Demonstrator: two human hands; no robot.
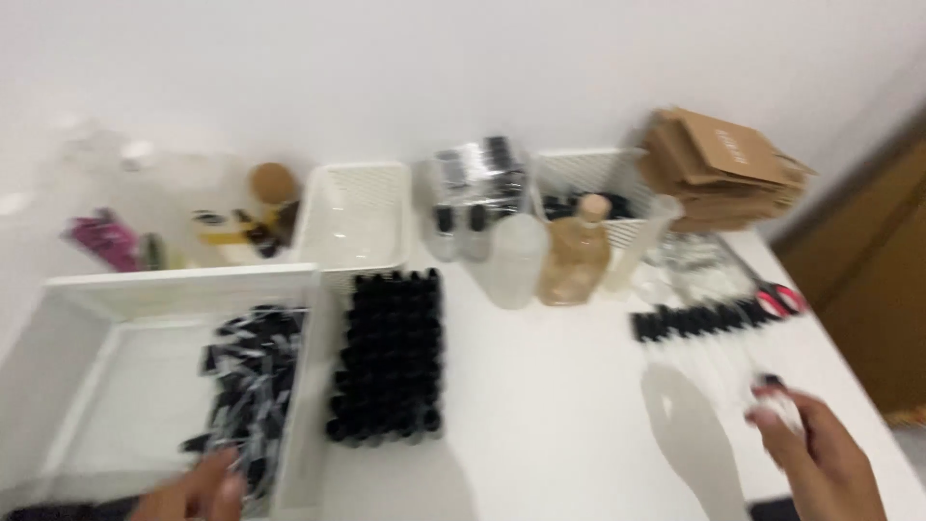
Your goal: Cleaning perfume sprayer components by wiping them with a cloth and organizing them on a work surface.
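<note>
My left hand (198, 490) reaches into a large white tray (92, 289) at the lower left, fingers on a pile of small black-capped items in clear wrap (249, 376). My right hand (825, 461) is at the lower right over the white table, closed on a small clear bottle with a black cap (776, 400). A block of upright black-capped bottles (388, 357) stands between the hands. The picture is blurred.
A row of black-capped droppers (699, 318) lies at right beside red-handled scissors (783, 299). Behind stand an amber bottle (576, 256), a frosted bottle (514, 260), two white baskets (355, 217), folded brown cartons (723, 164) and a tape roll (273, 181).
</note>
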